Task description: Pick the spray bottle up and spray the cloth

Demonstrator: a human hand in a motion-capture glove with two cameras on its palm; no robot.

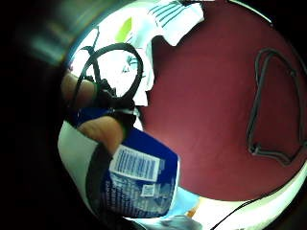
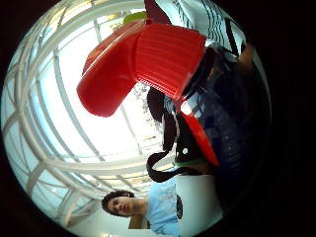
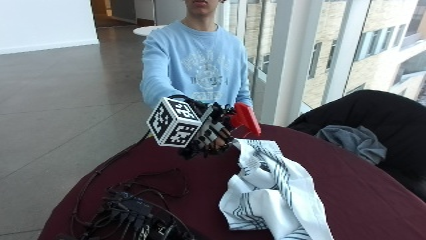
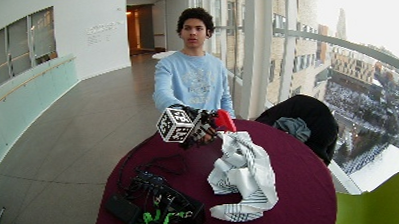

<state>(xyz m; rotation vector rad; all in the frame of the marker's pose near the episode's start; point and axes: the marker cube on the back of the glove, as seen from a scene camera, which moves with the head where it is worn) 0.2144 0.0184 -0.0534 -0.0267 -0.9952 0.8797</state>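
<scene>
While the person stands behind the round table (image 3: 373, 200), the gloved right hand (image 3: 210, 131) holds the spray bottle (image 3: 244, 120) up in the air, above the dark red tabletop and near the upper end of the cloth (image 3: 269, 192). The palm views show fingers (image 1: 98, 132) curled round the blue body of the bottle, with its red spray head (image 2: 143, 61) sticking out past the hand – so the picking up looks done. The white striped cloth lies crumpled on the table, its upper end bunched up just below the red head. No spray can be made out, and whether a finger presses the trigger I cannot tell. What remains, as I judge it, is the spraying itself – aiming the nozzle down at the cloth and squeezing. A bundle of black cables (image 3: 130, 212) lies on the table, well apart from the cloth.
</scene>
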